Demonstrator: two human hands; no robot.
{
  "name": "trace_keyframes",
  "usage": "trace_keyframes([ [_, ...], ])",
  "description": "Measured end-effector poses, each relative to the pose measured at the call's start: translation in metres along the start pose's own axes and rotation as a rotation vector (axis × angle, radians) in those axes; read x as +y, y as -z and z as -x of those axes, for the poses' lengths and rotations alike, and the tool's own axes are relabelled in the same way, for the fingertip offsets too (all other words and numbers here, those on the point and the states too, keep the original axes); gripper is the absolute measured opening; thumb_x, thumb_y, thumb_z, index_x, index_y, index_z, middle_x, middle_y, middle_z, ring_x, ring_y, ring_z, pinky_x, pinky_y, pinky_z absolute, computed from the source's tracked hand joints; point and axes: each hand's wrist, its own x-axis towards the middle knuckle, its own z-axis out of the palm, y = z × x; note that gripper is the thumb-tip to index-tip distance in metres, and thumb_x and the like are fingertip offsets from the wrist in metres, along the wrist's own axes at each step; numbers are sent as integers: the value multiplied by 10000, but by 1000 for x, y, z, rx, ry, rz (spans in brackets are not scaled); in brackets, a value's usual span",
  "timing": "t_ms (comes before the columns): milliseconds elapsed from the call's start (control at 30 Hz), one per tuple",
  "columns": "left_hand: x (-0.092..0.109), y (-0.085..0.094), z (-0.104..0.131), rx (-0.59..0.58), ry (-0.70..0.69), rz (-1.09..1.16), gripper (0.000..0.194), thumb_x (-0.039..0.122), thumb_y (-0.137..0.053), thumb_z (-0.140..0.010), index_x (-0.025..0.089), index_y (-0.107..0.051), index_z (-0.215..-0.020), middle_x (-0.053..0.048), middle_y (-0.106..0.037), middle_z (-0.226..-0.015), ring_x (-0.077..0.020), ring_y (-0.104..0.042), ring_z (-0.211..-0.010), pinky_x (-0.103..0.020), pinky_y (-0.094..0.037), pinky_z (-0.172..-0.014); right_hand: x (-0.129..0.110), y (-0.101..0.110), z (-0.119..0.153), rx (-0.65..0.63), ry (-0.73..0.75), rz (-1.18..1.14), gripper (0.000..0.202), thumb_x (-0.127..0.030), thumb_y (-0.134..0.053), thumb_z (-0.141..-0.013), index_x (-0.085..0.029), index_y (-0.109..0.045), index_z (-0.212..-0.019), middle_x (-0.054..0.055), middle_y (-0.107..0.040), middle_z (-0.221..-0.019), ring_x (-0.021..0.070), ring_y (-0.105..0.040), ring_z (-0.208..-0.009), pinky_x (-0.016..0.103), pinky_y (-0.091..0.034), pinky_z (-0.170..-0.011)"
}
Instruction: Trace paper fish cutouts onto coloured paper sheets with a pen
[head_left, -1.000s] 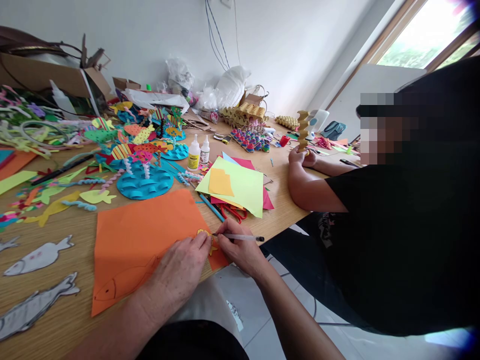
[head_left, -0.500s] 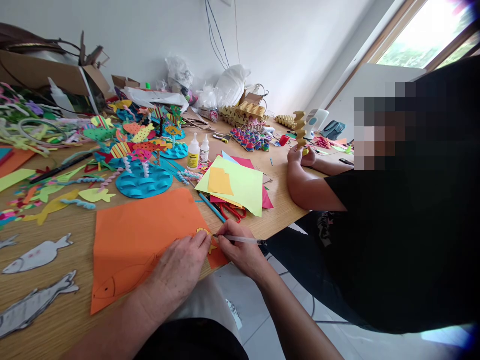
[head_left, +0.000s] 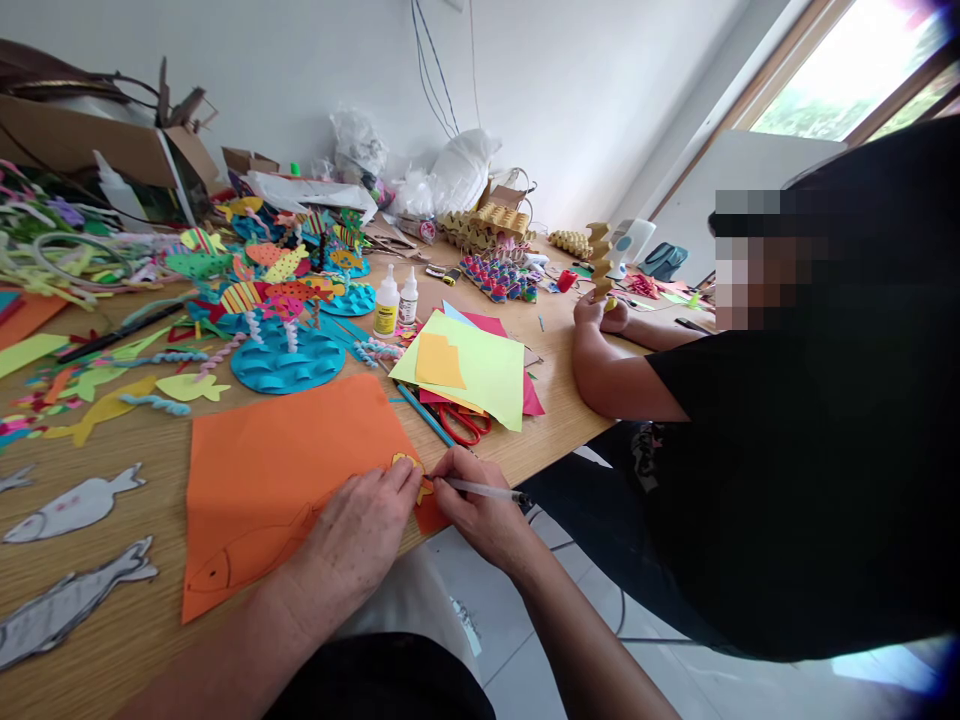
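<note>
An orange paper sheet (head_left: 292, 440) lies at the table's front edge, with a fish outline (head_left: 240, 565) drawn in dark line on its lower left. My left hand (head_left: 364, 530) rests on the sheet, its fingers laid out over a small yellow paper fish (head_left: 406, 462) and partly hiding it. In my right hand (head_left: 476, 500) is a pen (head_left: 487, 490) with a clear barrel and dark cap end. Its tip meets the sheet beside the yellow fish, close to my left fingertips.
Red-handled scissors (head_left: 466, 424) lie under stacked coloured paper (head_left: 499, 375). Behind stand glue bottles (head_left: 386, 305) and paper fish on a blue base (head_left: 289, 368). White paper fish (head_left: 79, 508) lie at left. At right, a co-worker (head_left: 750, 450) holds an egg-carton strip (head_left: 600, 260).
The pen and my right hand have shifted very slightly beside the yellow fish. My left hand stays in place. The co-worker's head has moved a little.
</note>
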Motion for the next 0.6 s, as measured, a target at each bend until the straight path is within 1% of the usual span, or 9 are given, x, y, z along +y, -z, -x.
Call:
trace_keyframes([
  [167,-1,-1,0,13,-7,2,401,-1,-322,-879,185,-510,-1180,-62,-569,-1108,-196,-587,-938,-319,-487,-816,0,-1,1,11,-4,-14,101,-111,-475,-748,-191,-535,-734,-40,-531,-617,104,-466,-562,205,-327,-524],
  [267,-2,-1,0,11,-8,20,399,2,-323,-881,176,-508,-1189,-74,-564,-1142,-206,-585,-976,-335,-485,-847,3,-1,1,24,-14,-53,87,-122,-478,-741,-192,-523,-716,-48,-507,-588,104,-453,-549,205,-323,-513],
  [400,-3,-2,-1,4,-10,55,420,-11,-326,-867,163,-508,-1203,-97,-538,-1227,-229,-560,-1073,-367,-468,-907,8,-4,0,75,-50,-141,79,-138,-474,-742,-197,-502,-697,-59,-488,-557,100,-437,-517,199,-316,-484],
  [500,-4,-4,-1,13,-12,70,427,-9,-322,-865,159,-510,-1210,-109,-522,-1264,-243,-536,-1123,-390,-454,-936,9,-5,1,85,-52,-122,69,-149,-482,-747,-195,-511,-705,-55,-498,-569,101,-446,-525,200,-319,-490],
  [600,-5,-5,0,20,-13,66,445,-10,-314,-861,153,-499,-1232,-116,-516,-1276,-247,-551,-1098,-400,-462,-924,7,-5,1,85,-45,-86,67,-150,-484,-747,-194,-519,-711,-50,-507,-585,103,-453,-539,203,-321,-504],
])
